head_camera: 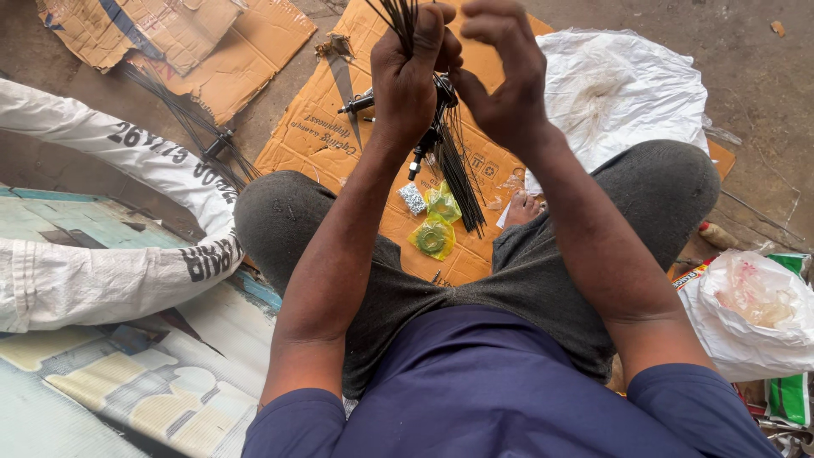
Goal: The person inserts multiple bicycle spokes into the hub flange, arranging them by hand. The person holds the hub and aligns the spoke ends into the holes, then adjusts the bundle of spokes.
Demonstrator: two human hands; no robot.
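Cardboard (475, 246) bears small bagged parts (432, 237); both hands (458, 76) seemingly grip black spokes (462, 182).

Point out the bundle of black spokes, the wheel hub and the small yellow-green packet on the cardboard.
bundle of black spokes (462, 182): head view, lower part hanging below the hands.
wheel hub (424, 146): head view, on its axle end below the left hand.
yellow-green packet (432, 238): head view, middle of the packet.

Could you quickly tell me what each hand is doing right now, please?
Left hand: closed around a bundle of thin black metal spokes.
Right hand: fingers curled at the same bundle; whether it grips cannot be told.
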